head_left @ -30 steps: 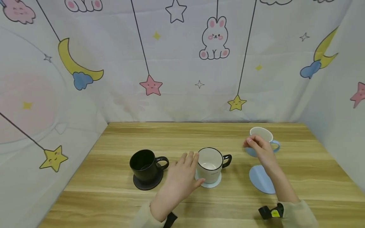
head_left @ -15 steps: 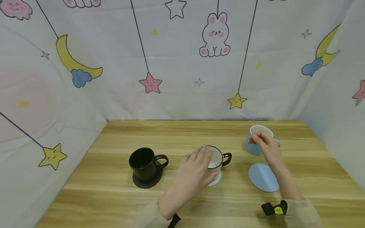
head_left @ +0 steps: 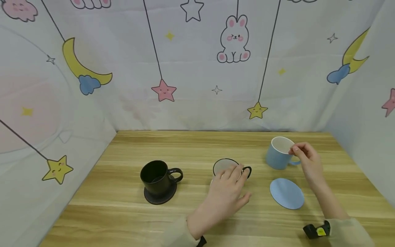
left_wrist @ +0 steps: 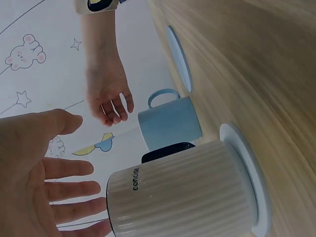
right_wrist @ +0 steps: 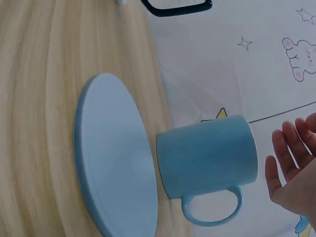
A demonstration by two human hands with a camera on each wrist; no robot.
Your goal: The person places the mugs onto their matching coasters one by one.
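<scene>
Right hand (head_left: 308, 161): fingers loosely spread, gripping nothing; it hangs just beside the rim and handle of the blue mug (head_left: 279, 152), on the mug's right. The right wrist view shows a gap between fingertips and mug wall.

Blue mug: upright on the wooden table (head_left: 197, 206), handle turned right toward that hand. It stands just behind the blue coaster (head_left: 287, 193), close to its far edge but not on it.

Left hand (head_left: 226, 193): fingers straight and apart, holding nothing. It hovers in front of the ribbed white mug (left_wrist: 182, 192); the left wrist view shows the palm facing the mug wall with clear space between.

White mug: upright on a pale coaster (left_wrist: 247, 177), black handle (head_left: 248, 170) pointing right.

Black mug (head_left: 155, 176): on a dark coaster (head_left: 160, 196), to the left, well apart from both hands.

Room: bare table lies behind and in front of the row; patterned cloth walls (head_left: 197, 68) enclose three sides.
</scene>
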